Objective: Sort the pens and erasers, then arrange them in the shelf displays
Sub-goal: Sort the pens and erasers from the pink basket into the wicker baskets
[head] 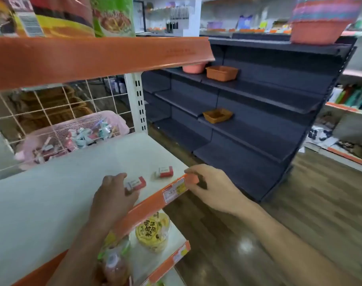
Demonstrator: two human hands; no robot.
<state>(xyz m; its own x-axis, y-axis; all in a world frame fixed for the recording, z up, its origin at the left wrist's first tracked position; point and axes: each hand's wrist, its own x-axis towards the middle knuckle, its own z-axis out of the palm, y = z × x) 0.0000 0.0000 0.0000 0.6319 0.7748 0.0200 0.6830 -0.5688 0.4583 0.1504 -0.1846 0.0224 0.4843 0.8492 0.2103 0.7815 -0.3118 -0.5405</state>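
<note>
Lower centre: left hand (114, 195) pinches an eraser (137, 182); right hand (209, 188) fingers clamp the shelf (72, 182) corner. A careless sweep could knock the second eraser (164, 172) off the edge.

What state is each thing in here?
Left hand: pinches near eraser.
Far eraser: lies loose on shelf.
Right hand: grips shelf edge at its corner.
Pink basket: holds mixed small packets.
Lower brown basket: empty.
</note>
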